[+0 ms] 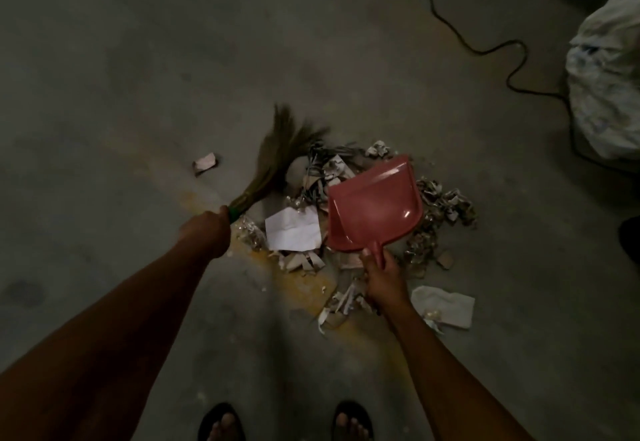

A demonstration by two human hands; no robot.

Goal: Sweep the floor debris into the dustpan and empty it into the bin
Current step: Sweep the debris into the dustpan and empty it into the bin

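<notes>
The right hand point(383, 276) has its grip curled round the handle of the red dustpan point(375, 206), which lies beyond it over the debris point(349, 198) heap. The left hand point(206, 232) has its grip closed on the broom point(273, 163), bristles just beyond, touching the heap's far left edge on the floor point(138, 77).

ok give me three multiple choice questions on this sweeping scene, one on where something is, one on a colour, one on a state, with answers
1. Where does the black cable lie?
A. under the dustpan
B. on the floor at upper right
C. around the broom

2. What colour is the dustpan?
A. blue
B. pinkish red
C. yellow

3. What does the dustpan hold?
A. nothing visible
B. a heaped load
C. the white paper

Answers:
1 B, it snakes from the top edge toward the white sack.
2 B, its scoop shows pinkish red.
3 A, its inside looks bare while the debris pile lies around it; the right hand grips its handle and the left hand grips the broom.
</notes>
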